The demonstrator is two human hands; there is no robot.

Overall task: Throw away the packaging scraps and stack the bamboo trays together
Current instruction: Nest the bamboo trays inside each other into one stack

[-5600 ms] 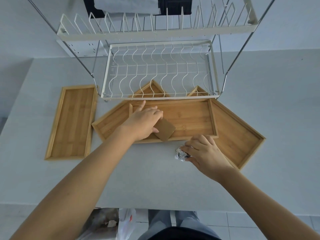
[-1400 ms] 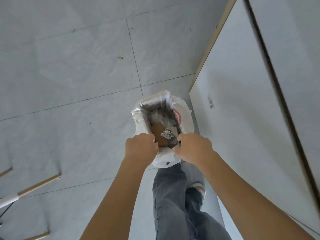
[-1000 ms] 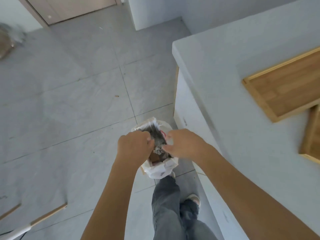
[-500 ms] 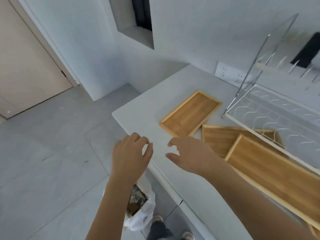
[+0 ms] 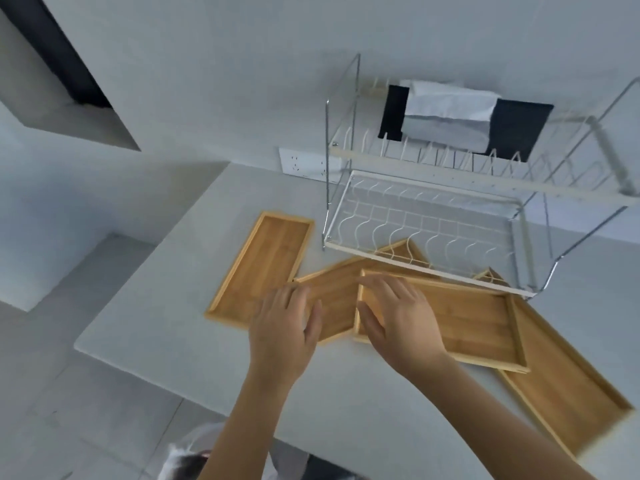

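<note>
Both hands now back over the bamboo trays instead of the waste bag (image 5: 183, 462), left hand (image 5: 282, 336) and right hand (image 5: 401, 323) open and empty, four trays (image 5: 478, 320) spread on white counter (image 5: 156, 327), wire dish rack (image 5: 433, 216) behind, grey tiled floor.

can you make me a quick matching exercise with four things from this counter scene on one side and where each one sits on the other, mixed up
Things
1. narrow tray
2. top tray
3. dish rack
4. trash bag

Places
A. on the floor below the counter edge
B. lying across two other trays, under the right hand
C. alone at the left of the counter, flat
D. standing at the back, over the far tray corners

Pairs: 1-C, 2-B, 3-D, 4-A
</note>
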